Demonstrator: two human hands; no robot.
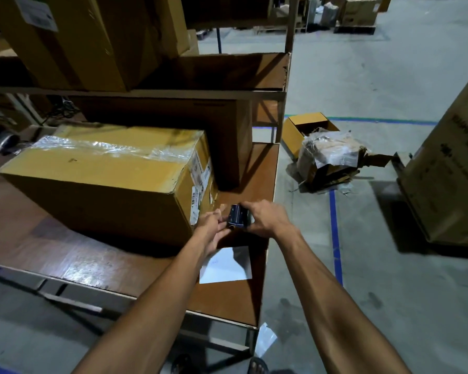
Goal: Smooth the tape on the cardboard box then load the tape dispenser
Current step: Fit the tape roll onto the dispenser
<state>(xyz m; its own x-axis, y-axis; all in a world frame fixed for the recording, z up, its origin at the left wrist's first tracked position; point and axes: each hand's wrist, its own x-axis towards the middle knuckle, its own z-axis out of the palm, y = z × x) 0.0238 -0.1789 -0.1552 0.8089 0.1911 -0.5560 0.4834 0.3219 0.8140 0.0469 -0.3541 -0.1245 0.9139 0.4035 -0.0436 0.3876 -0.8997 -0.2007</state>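
Dark tape dispenser point(238, 215), partly hidden

hands over the table's right end, box to their left

both hands point(214, 225) point(265, 217) hold a small dark tape dispenser point(238, 215) between them above the brown wooden table point(65, 252); the taped cardboard box point(106, 179) sits just left, a white paper sheet point(227, 265) lies nearer, and a torn carton point(327, 157) lies on the floor farther right.

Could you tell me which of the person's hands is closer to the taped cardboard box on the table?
Left. The left hand sits right at the taped cardboard box's near right corner, by its labels. The right hand is farther right, across the dark tape dispenser both hands grip.
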